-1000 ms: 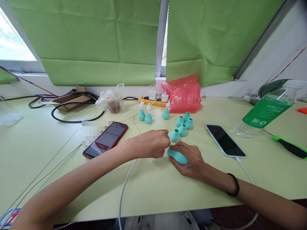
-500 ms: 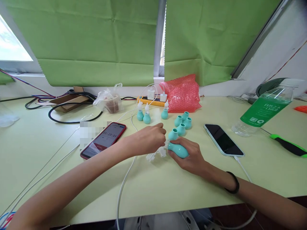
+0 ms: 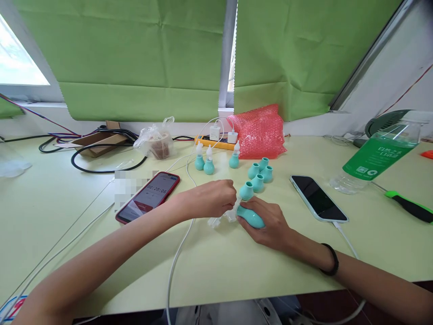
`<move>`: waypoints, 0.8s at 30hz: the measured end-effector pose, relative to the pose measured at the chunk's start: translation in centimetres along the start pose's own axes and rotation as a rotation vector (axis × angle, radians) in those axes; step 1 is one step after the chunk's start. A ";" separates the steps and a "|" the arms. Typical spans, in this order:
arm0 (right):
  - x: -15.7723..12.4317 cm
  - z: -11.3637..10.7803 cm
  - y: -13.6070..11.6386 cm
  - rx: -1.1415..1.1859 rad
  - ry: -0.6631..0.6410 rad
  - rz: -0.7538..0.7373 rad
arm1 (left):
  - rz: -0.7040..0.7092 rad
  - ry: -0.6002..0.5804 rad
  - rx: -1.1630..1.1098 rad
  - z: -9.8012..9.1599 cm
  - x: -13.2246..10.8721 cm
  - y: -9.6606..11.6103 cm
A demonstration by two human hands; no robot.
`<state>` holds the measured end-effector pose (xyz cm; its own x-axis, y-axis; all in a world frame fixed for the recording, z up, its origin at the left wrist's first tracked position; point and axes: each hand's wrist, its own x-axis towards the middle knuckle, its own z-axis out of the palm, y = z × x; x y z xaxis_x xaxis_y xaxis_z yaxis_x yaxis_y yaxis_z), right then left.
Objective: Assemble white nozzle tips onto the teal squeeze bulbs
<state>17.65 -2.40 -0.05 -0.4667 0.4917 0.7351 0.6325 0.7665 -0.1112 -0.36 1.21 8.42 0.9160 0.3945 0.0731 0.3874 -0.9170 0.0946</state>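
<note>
My right hand (image 3: 269,222) is wrapped round a teal squeeze bulb (image 3: 250,217) and holds it tilted on its side just above the table, its neck toward the left. Close to that neck, my left hand (image 3: 216,198) is closed with the fingertips pressed together; what they pinch is hidden, though something translucent shows beside them. Below the left hand lie several clear plastic nozzle pieces (image 3: 214,222). Several open-necked teal bulbs stand behind my right hand, the nearest bulb (image 3: 246,191) almost touching it. Farther back are three bulbs with clear tips fitted, one tipped bulb (image 3: 209,167) among them.
A red-cased phone (image 3: 149,197) showing a timer lies left, partly behind my left forearm. To the right are a charging phone (image 3: 318,198), a green-labelled bottle (image 3: 377,155) and a screwdriver (image 3: 411,206). A white cable (image 3: 176,257) crosses the table; a power strip (image 3: 219,143) and red bubble wrap (image 3: 259,133) sit behind.
My left fingers have lowered and drawn in toward the neck of the bulb in my right hand. The right hand keeps its grip, with the bulb turned slightly. The view has shifted a little.
</note>
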 end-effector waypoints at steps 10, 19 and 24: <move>1.1 -0.5 0.2 0.149 0.037 0.333 | -0.024 0.236 -0.167 -1.7 -0.3 0.0; 1.3 -0.6 0.0 0.425 0.029 0.649 | -0.198 0.147 -0.211 0.0 -0.2 -3.0; 1.2 -0.2 0.2 0.643 -0.060 0.743 | -0.256 0.158 -0.264 2.4 0.6 -4.7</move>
<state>17.38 -1.73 0.90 -0.1280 0.9461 0.2975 0.3295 0.3235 -0.8870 -1.38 5.65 5.63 0.7578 0.6314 0.1643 0.5421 -0.7495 0.3799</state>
